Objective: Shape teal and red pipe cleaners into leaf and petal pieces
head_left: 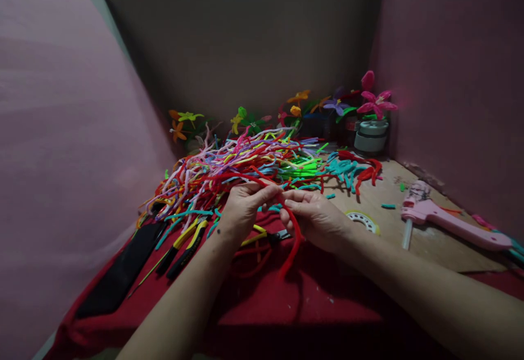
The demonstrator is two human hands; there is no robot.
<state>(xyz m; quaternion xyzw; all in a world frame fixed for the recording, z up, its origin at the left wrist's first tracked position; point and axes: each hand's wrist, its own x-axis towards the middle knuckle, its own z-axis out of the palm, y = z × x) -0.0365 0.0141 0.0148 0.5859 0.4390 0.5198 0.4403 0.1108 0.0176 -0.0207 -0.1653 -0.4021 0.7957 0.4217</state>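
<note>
Red pipe cleaners [295, 243] are pinched between my two hands, with their ends hanging down in front of the red cloth. My left hand [248, 203] is closed on them, thumb against the fingers. Right beside it, my right hand [308, 214] grips the same red strands lower down. The fingertips of both hands nearly meet, so the exact spot where the strands join or cross is hidden. Just behind the hands lies a large heap of many-coloured pipe cleaners [229, 158]. A tool with a metal tip [280, 235] shows partly below my hands.
Yellow-and-black pliers [189, 246] and a black flat object [120, 273] lie at left on the red cloth [327, 305]. On the board at right are a pink glue gun [454, 223] and a tape roll [364, 221]. Pipe-cleaner flowers [376, 103] stand along the back.
</note>
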